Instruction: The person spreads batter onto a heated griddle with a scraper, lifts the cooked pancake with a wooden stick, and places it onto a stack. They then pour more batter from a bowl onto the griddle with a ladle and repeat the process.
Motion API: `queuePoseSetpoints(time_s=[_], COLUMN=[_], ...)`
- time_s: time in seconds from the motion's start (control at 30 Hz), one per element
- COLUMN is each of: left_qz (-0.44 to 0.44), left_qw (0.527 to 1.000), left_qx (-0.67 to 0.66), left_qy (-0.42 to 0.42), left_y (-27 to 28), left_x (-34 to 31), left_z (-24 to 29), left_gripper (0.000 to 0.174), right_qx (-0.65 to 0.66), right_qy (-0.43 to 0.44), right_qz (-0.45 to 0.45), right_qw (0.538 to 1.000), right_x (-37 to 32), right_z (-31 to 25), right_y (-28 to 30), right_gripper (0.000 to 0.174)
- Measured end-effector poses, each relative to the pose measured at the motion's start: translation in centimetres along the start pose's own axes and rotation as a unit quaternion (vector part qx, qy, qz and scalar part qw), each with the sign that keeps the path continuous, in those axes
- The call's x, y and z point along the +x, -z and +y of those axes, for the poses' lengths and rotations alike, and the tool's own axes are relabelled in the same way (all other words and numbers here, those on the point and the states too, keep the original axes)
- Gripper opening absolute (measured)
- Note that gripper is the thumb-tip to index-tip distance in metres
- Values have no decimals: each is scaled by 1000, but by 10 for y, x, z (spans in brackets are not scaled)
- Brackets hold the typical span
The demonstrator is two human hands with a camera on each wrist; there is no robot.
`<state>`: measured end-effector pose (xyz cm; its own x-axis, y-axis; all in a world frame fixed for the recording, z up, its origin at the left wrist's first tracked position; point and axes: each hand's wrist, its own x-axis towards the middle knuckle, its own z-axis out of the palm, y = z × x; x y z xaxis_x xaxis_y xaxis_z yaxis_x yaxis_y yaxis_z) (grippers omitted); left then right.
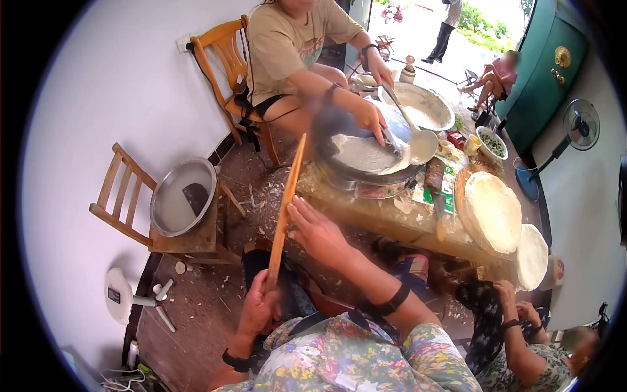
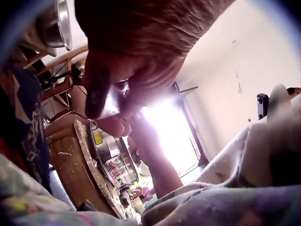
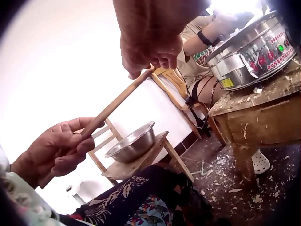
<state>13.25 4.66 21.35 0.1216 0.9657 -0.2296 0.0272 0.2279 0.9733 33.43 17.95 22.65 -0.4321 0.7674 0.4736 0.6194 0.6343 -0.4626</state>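
Observation:
My left hand (image 1: 257, 312) grips the lower end of a long flat wooden stick (image 1: 285, 219) that tapers to a point. The stick stands tilted upward in front of me; in the right wrist view the left hand (image 3: 59, 150) has its thumb and fingers around it. My right hand (image 1: 323, 236) touches the stick farther up, its fingers mostly straight in the head view. From the right wrist, the back of the right hand (image 3: 153, 42) hides the stick's far end. Dark shadow covers much of the left hand (image 2: 136, 52) in the left wrist view.
Across the table (image 1: 307, 193), a person holds a ladle (image 1: 423, 145) and works on a round griddle (image 1: 320, 153) with batter. Stacked flatbreads (image 1: 493, 212) lie at right. A metal basin (image 1: 183, 196) sits on a wooden chair (image 1: 124, 189). Another person (image 1: 522, 340) sits at my right.

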Motion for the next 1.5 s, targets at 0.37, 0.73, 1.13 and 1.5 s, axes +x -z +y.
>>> queuePoseSetpoints(time_s=[0.37, 0.73, 1.13, 1.5], left_qz=[-45, -57, -24, -2], left_qw=[993, 987, 987, 985], left_qx=[102, 150, 155, 174], left_qy=[-37, -6, 24, 9], left_y=[-39, -58, -57, -50], left_x=[59, 79, 80, 76], left_z=[2, 32, 39, 31], left_gripper=[61, 59, 63, 62], right_qx=[-42, -29, -52, -31], right_qy=[-115, -136, -76, -49], right_qz=[42, 46, 87, 90], right_qw=[992, 989, 992, 994], right_x=[10, 17, 31, 38], right_z=[44, 72, 74, 71], right_y=[5, 10, 5, -11], right_gripper=[59, 53, 53, 52])
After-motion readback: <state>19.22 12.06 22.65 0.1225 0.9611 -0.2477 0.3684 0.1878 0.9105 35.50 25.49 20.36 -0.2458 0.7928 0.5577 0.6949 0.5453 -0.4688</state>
